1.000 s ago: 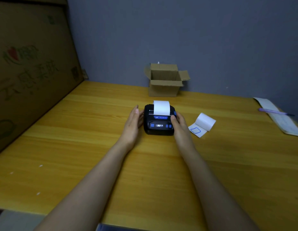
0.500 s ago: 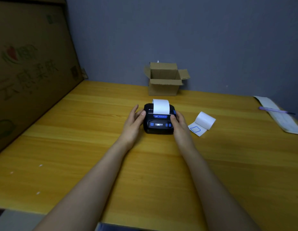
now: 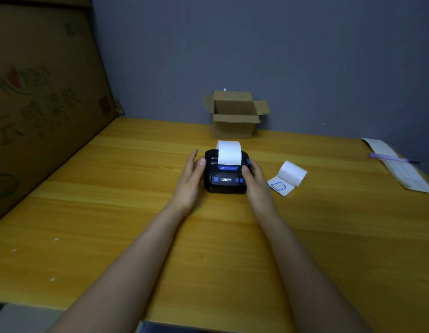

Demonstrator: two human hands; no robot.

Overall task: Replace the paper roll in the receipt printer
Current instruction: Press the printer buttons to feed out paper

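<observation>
a: position of the unit under inspection?

b: the receipt printer [image 3: 225,175], black with blue buttons and a small lit display, sits flat on the wooden table [image 3: 112,212], roughly central, in front of a small open cardboard box [image 3: 233,116] at the wall. a strip of white paper [image 3: 229,152] stands up out of its top slot and curls toward the rear.

a: left hand?

b: the left hand [image 3: 190,181] lies against the printer's left side. fingers are extended and together, pointing away from the person; the thumb tip rests on the upper left corner of the casing. the hand is largely open, bracing the unit, not wrapped round it.

a: right hand?

b: the right hand [image 3: 255,182] is against the right side. its thumb presses on the top front face, just right of the blue label, and the fingers curve round the right flank. how far they reach behind the casing cannot be told. a loose clasp, partly closed.

a: is the printer lifted?

b: no gap shows beneath it; it appears to rest on the table.

a: other items?

b: a loose paper roll [image 3: 289,177], partly unrolled with a blue outline drawn on its free end, lies just right of the right hand, not touching it. further right, a long printed slip [image 3: 398,168] with a purple pen [image 3: 388,157] across it. a large cardboard sheet [image 3: 40,97] leans at the left.
</observation>
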